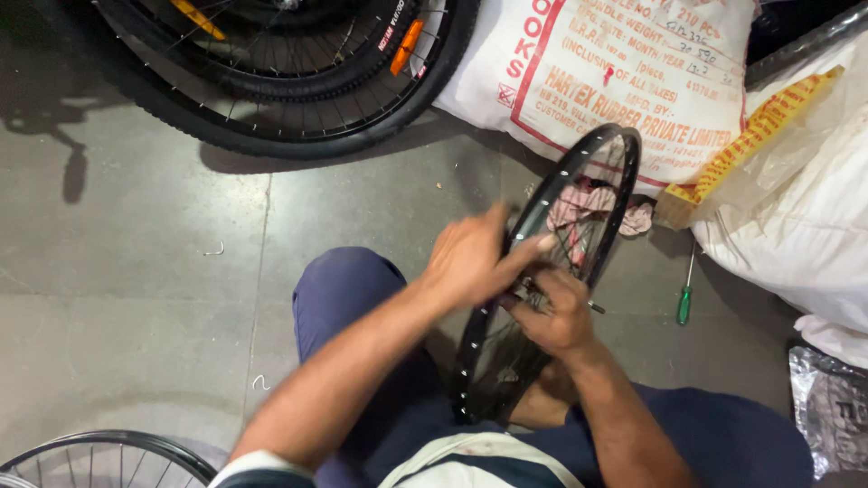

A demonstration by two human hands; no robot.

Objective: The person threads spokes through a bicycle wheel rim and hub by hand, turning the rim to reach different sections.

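Observation:
A black bicycle wheel rim [615, 176] with thin spokes stands upright between my knees, its lower edge near my lap. My left hand [470, 258] reaches across the rim's left side, fingers resting on the rim near its middle; it is motion-blurred. My right hand [556, 316] is at the hub area, fingers curled around the hub and spokes. A small metal axle end [597, 308] sticks out to the right of that hand.
Black tyred wheels [298, 81] lie at the top left, a white printed sack [633, 72] at the top. A green-handled screwdriver [685, 298] lies on the grey floor, right. White plastic bags [805, 235] are right, another spoked rim [108, 456] bottom left, pink cloth [588, 203] behind the rim.

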